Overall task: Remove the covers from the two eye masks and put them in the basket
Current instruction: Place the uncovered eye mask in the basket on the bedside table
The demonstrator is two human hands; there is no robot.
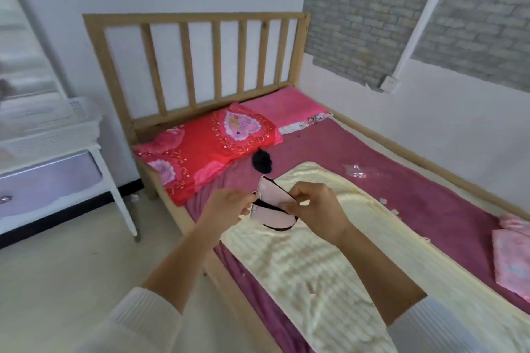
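In the head view you are holding a pale pink fabric eye mask with black piping and a black strap (274, 205) in the air over the head-side end of the cream ribbed blanket (309, 266) that is lying on the bed. Your left hand (226, 206) is pinching the mask's left end with fingers closed on the strap and edge, and your right hand (318, 209) is gripping its right end, thumb and fingers clamped on the fabric. This mask is looking already bare, and a crumpled clear plastic wrapper (357, 170) is lying on the magenta bedsheet (430, 195) to the right of the blanket, so one cover is probably off. A dark bunched item (261, 162) just beyond the blanket's head end may be the second mask, but it is too blurred to tell, or whether a cover is on it. A white perforated plastic basket (54, 126) is sitting on the white bedside table with the lilac drawer (51, 180), well left of the blanket; its inside is hidden, so nothing is showing as placed yet. Your sleeves are being cut off at the lower edge.
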